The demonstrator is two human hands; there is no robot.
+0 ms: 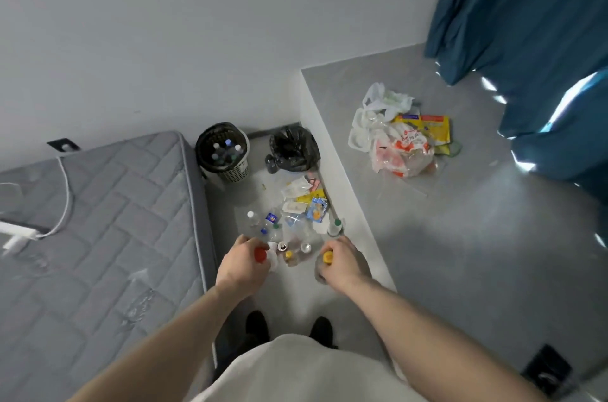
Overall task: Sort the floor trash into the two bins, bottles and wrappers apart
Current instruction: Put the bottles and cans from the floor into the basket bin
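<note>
Left hand (241, 262) curling its grip round a clear, red-capped bottle (260, 255) and right hand (342, 262) gripping a clear, yellow-capped bottle (326, 257), both hanging knuckles-up over scattered floor bottles (255, 224) and crinkled wrappers (304, 196), the latticed basket (230, 155) and black-bagged bin (293, 148) standing beyond.

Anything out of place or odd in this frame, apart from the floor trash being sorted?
Yes: a second heap of plastic bags and yellow wrappers lies on the raised grey ledge, apart from the floor litter. A white cable trails across the bare grey mattress.
</note>
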